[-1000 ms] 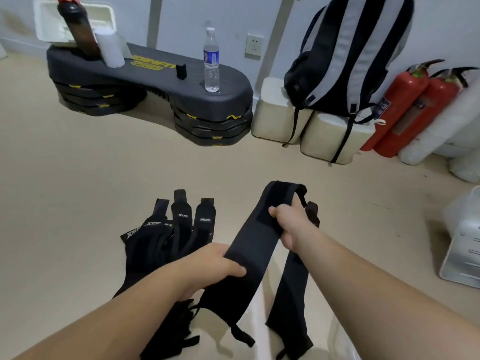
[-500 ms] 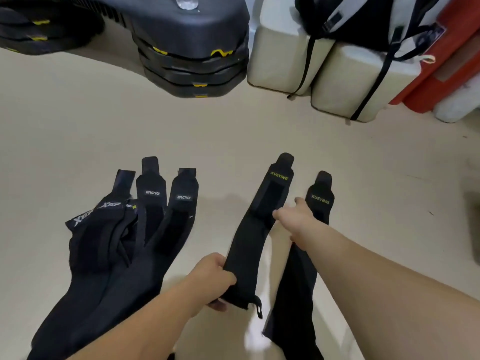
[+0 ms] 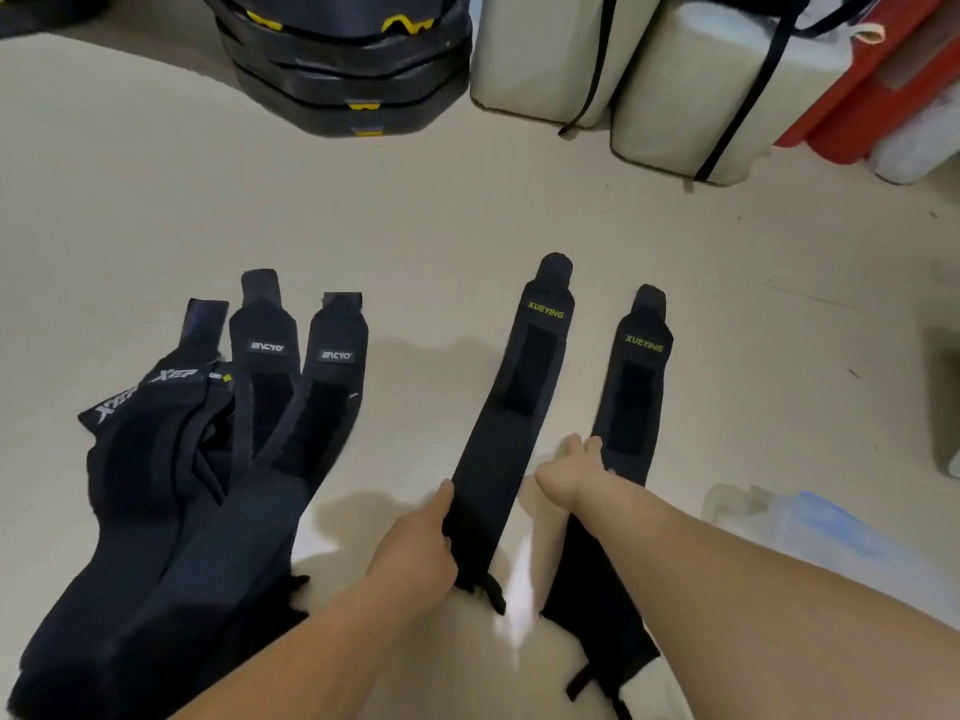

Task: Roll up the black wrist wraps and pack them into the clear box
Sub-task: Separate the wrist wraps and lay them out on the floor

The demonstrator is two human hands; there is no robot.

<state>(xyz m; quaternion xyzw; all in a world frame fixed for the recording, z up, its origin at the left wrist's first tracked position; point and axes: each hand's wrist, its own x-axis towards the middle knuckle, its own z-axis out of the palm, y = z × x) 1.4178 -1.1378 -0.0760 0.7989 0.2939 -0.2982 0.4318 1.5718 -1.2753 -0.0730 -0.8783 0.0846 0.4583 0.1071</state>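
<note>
On the floor (image 3: pixel 467 210): wrap pile (image 3: pixel 197 485) left, two XUEYING wraps flat beside it. Left hand (image 3: pixel 415 553) pinches left wrap (image 3: pixel 509 407) at its near end. Right hand (image 3: pixel 571 475) lies between them, fingers together, touching right wrap (image 3: pixel 631 397).

Soft, rather dim indoor light lies evenly on the beige floor (image 3: pixel 467 210). Pale grey shadows fall to the left of the black wraps (image 3: pixel 156 485), whose folds sink into flat darkness. A small white glare patch shines near the bottom edge. The clear box (image 3: pixel 810 522) at the right looks smeared, and the top corners bow outward.
</note>
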